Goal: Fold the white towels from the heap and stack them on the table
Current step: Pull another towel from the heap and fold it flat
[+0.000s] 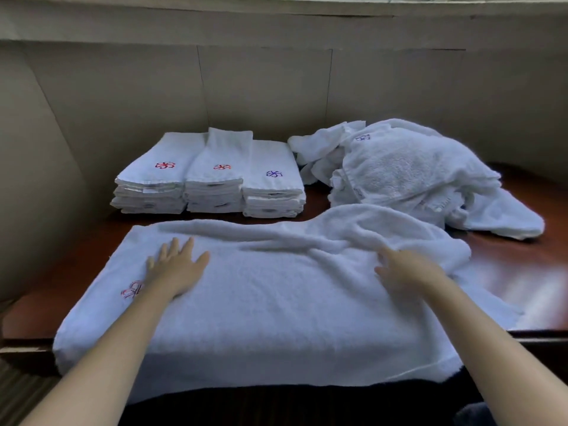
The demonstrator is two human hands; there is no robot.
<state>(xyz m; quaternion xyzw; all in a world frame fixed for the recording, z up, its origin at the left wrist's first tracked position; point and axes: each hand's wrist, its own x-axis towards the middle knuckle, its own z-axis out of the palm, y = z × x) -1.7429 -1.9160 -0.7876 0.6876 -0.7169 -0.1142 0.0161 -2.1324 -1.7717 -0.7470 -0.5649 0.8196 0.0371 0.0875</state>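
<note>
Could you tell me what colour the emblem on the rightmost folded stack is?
Purple-blue emblem, on the rightmost folded stack; head view.

— Where, next to the spread towel?
— Behind it on the left: three stacks, side by side.
— And the heap?
— Behind it on the right. All on the table.
— Hands?
— Left hand and right hand, flat on it.
</note>
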